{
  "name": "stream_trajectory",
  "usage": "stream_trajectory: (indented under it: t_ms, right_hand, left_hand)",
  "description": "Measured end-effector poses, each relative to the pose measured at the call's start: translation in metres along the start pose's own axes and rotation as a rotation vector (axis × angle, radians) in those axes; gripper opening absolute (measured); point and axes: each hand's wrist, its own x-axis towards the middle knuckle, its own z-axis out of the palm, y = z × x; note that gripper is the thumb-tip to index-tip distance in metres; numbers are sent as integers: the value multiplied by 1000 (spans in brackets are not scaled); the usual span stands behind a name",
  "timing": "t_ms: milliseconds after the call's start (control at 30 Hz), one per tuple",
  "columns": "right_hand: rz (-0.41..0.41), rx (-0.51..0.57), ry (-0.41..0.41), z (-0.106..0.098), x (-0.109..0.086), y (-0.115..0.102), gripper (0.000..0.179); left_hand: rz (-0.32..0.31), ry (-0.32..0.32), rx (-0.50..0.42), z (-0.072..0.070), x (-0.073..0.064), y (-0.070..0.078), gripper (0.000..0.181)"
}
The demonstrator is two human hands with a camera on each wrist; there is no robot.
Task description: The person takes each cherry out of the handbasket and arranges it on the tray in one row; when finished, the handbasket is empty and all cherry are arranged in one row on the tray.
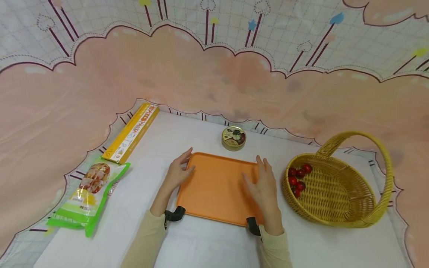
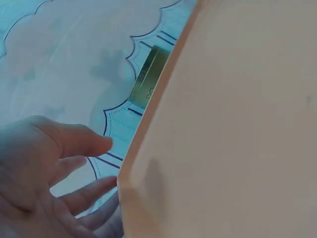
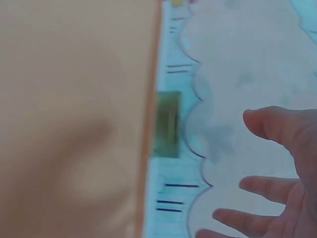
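An orange tray (image 1: 218, 186) lies flat between my two hands. My left hand (image 1: 177, 173) is at its left edge, fingers spread and relaxed, holding nothing. In the left wrist view, the fingertips of my left hand (image 2: 44, 168) come right up to the tray's rim (image 2: 148, 111); whether they touch it I cannot tell. My right hand (image 1: 265, 188) hovers at the tray's right side with spread fingers and nothing in them. The right wrist view shows the right hand (image 3: 282, 183) apart from the tray (image 3: 74, 99). Behind the tray stands a round gold tin (image 1: 233, 138).
To the right, a yellow wicker basket (image 1: 326, 193) with a tall handle contains several dark red cherry tomatoes (image 1: 292, 181). At left lie a yellow pasta box (image 1: 131, 133) and a green-and-white food packet (image 1: 88, 193). A patterned cloth (image 1: 214, 82) rises behind the white table (image 1: 207, 245).
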Motion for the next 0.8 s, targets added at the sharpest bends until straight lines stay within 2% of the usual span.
stream_trajectory:
  t_ms: [133, 267, 400, 533, 633, 800]
  right_hand:
    - [-9, 104, 8, -23, 5, 0, 70]
    - [37, 172, 14, -54, 10, 6, 64]
    - [140, 193, -15, -88, 11, 17, 62]
    - [245, 138, -19, -113, 8, 37, 59]
    - [316, 94, -32, -123, 5, 54, 58]
    - [422, 111, -112, -130, 1, 75, 69]
  left_hand:
    - [-26, -72, -108, -9, 2, -10, 64]
    - [-37, -153, -176, -16, 3, -18, 64]
    - [-38, -177, -182, -19, 4, -22, 63]
    - [-50, -178, -183, -19, 4, -22, 62]
    - [-61, -189, -176, -19, 3, -21, 62]
    - [-72, -214, -153, -23, 2, -18, 62]
